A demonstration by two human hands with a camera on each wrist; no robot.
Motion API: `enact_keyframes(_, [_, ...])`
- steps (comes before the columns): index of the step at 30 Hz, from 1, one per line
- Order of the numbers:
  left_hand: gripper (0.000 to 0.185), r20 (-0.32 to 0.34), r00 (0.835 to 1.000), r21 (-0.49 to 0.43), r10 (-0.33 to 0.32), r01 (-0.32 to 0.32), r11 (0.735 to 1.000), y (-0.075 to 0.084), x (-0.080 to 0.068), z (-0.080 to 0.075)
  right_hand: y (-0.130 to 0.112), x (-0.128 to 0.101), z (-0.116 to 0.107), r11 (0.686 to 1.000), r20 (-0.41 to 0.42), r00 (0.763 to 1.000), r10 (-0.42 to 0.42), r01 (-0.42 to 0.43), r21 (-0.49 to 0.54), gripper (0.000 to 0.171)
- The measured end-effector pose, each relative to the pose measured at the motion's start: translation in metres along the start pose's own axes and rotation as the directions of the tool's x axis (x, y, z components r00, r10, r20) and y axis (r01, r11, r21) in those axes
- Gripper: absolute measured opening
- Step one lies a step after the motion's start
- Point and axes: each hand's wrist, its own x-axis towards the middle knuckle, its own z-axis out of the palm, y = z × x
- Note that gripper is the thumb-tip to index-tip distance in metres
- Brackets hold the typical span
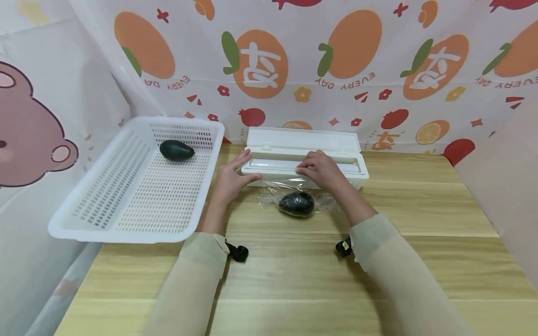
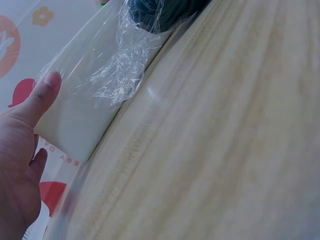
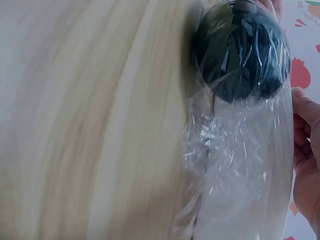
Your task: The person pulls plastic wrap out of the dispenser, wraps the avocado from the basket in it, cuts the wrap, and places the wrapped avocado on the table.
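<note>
White plastic makes up the cling-film dispenser [image 1: 306, 158] on which both hands are set, its lid tipped back against the fruit-printed backdrop [image 1: 353, 70] beyond the fingertips. At the box's near left corner, the left hand [image 1: 229, 179] lies with fingers straight and relaxed, its thumb flat along the end; the left wrist view shows that thumb [image 2: 42, 95] pressed on the white wall of the dispenser [image 2: 80, 120], gripping nothing. On top of the open box, over the film roll near its middle, the right hand [image 1: 321, 168] rests with knuckles bent and fingertips pressing down; whether it pinches the film there I cannot tell. Just below the right hand, touching the front of the box, lies a dark avocado [image 1: 297, 203] wrapped in clear film [image 1: 325, 201], with crinkled film spreading to either side of it. The right wrist view shows the wrapped avocado [image 3: 242, 50] with loose film [image 3: 235, 165] trailing toward the hand. Everything rests on a pale wooden table [image 1: 294, 280]. Left of the left hand, close beside its wrist, sits a white perforated basket [image 1: 105, 186] with a second, unwrapped avocado [image 1: 176, 150] at its far end.
</note>
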Motion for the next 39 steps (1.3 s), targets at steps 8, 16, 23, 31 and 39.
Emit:
enact_keyframes(8, [0.077,-0.002,1.0,-0.01,-0.006,0.006,1.0,-0.002,-0.002,0.0,0.007,-0.008,-0.003,1.0,-0.028,1.0,0.008,-0.007,0.013,0.018])
enact_keyframes(16, [0.079,-0.011,0.999,-0.007,0.037,-0.037,0.999,-0.001,0.001,0.002,0.013,-0.012,-0.007,1.0,-0.051,0.999,0.008,-0.008,0.006,0.018])
enact_keyframes(23, [0.08,0.006,1.0,-0.031,0.026,-0.026,0.999,0.001,0.0,0.004,0.017,-0.019,-0.011,1.0,-0.074,0.997,-0.02,0.019,-0.02,0.016])
enact_keyframes(31, [0.079,0.015,0.999,-0.04,0.031,-0.031,0.999,0.003,0.002,0.005,0.029,-0.031,-0.021,0.999,-0.076,0.996,0.036,-0.038,-0.016,0.016])
enact_keyframes(39, [0.08,0.003,1.0,-0.029,0.013,-0.013,0.999,0.0,-0.001,0.0,0.047,-0.046,-0.028,0.999,-0.131,0.991,0.034,-0.038,-0.025,0.013])
